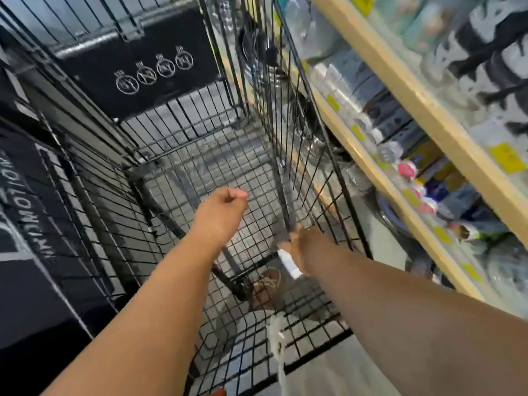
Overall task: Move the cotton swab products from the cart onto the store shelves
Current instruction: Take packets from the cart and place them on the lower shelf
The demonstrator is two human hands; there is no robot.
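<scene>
A small white thing (289, 262) is in the right hand (307, 247). It is too blurry to tell if it is a cotton swab pack. The right hand's grip is closed around it, low down by the right wall of the cart (160, 178). The hand is just beside the black wires there, close to the upright corner bar.

The left hand (221, 208) is out over the middle of the cart. Its fingers are curled in, thumb against fingertips, and its grip has nothing in it. It touches no wire.

The cart is a black wire cage. Its bottom is a wire grid that looks bare, with lots of open room between the two arms and ahead of the left hand. Through the grid you can see grey floor and a shoe (267, 284).

The shelves (400, 90) are just to the right of the cart, very close to its right wall. They have light wood front edges with yellow tags (507, 157). Blurry packs and boxes fill them, packed tight together.

To the left of the cart is a dark sign (25, 212) with white letters.
</scene>
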